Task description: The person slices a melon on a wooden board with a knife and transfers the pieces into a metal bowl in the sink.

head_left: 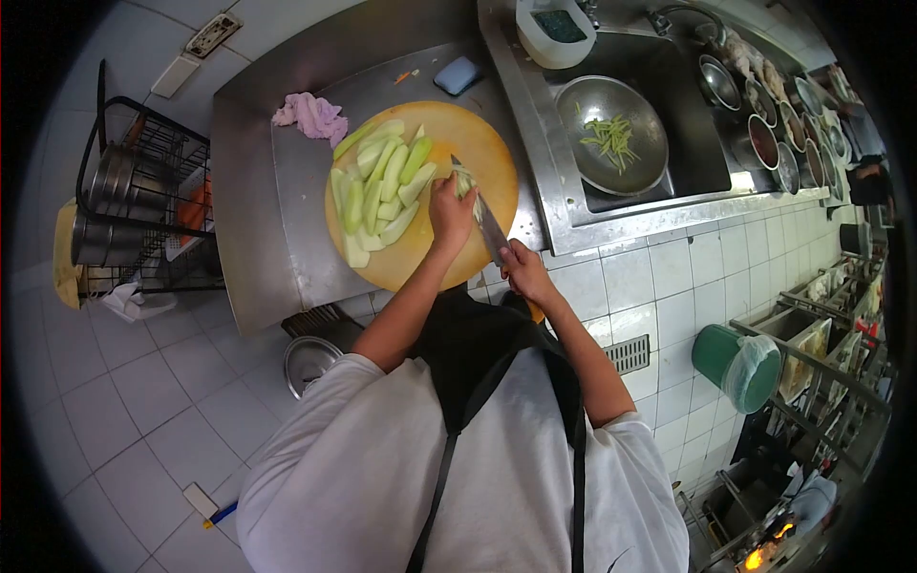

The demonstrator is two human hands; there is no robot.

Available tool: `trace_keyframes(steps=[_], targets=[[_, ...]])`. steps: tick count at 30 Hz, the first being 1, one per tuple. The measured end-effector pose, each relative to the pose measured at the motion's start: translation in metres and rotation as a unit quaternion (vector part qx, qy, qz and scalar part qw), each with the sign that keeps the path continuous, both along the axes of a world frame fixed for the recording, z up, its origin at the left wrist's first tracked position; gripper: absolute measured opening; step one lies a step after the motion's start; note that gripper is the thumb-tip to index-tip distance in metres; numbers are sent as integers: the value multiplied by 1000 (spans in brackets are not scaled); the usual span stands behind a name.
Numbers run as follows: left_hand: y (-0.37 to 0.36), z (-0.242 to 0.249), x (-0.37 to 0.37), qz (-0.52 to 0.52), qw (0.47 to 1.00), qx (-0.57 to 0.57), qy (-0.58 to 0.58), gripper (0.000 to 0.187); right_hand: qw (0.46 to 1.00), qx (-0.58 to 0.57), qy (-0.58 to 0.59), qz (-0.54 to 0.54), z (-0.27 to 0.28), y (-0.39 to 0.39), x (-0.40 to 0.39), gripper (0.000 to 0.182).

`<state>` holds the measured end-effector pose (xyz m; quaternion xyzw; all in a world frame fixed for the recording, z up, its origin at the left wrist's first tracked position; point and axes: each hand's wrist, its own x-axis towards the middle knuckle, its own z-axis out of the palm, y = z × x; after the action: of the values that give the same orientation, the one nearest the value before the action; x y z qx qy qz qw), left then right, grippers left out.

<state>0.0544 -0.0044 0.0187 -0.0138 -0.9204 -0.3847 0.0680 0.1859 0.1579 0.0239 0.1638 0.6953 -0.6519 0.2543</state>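
Note:
My right hand is closed round the handle of a kitchen knife, its blade pointing away from me over the round wooden cutting board. Beside the blade, my left hand has its fingers curled down on a pale green vegetable piece, mostly covered by the fingers. Long peeled vegetable wedges, pale green to whitish, lie heaped on the board's left half. Thin green strips sit in a wide metal bowl to the right.
The bowl stands in a steel sink, with a white container behind. A pink cloth and a blue sponge lie on the steel counter. A wire rack holds pots at left. A flame burns at lower right.

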Motion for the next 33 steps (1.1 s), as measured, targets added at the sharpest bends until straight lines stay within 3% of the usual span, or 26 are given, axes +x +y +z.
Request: trace_keyframes(steps=[6, 9, 11, 13, 15, 17, 19, 20, 24, 27, 31, 33], targets=[[61, 61, -35, -72, 993, 72, 55, 49, 993, 60, 46, -92, 62, 28, -9, 27], [131, 71, -69, -126, 985, 110, 40, 53, 974, 159, 71, -148, 92, 63, -19, 31], [188, 63, -100, -153, 983, 96, -32, 59, 915, 352, 146, -134, 72, 104, -30, 34], [227, 51, -123, -171, 977, 95, -80, 62, 844, 497, 172, -105, 106, 135, -46, 31], [255, 60, -135, -180, 975, 74, -107, 64, 800, 571, 165, -79, 112, 170, -56, 25], [256, 64, -136, -204, 974, 57, -80, 51, 780, 598, 159, -93, 110, 199, -58, 22], [236, 71, -130, -231, 969, 72, -45, 42, 800, 569, 145, -125, 119, 213, -56, 23], [224, 66, -126, -226, 970, 87, 5, 28, 815, 546, 136, -137, 112, 223, -55, 26], [135, 65, -88, -160, 976, 79, 121, 18, 826, 485, 171, -232, 88, 228, -49, 28], [51, 49, -44, -111, 991, 4, 74, 20, 898, 326, 92, -281, 73, 226, -51, 29], [-57, 19, 24, -55, 994, -92, -30, 27, 907, 154, 108, -376, 66, 203, -52, 29], [-83, 12, 50, -38, 987, -119, -101, 29, 934, 71, 107, -332, 69, 189, -42, 42]])
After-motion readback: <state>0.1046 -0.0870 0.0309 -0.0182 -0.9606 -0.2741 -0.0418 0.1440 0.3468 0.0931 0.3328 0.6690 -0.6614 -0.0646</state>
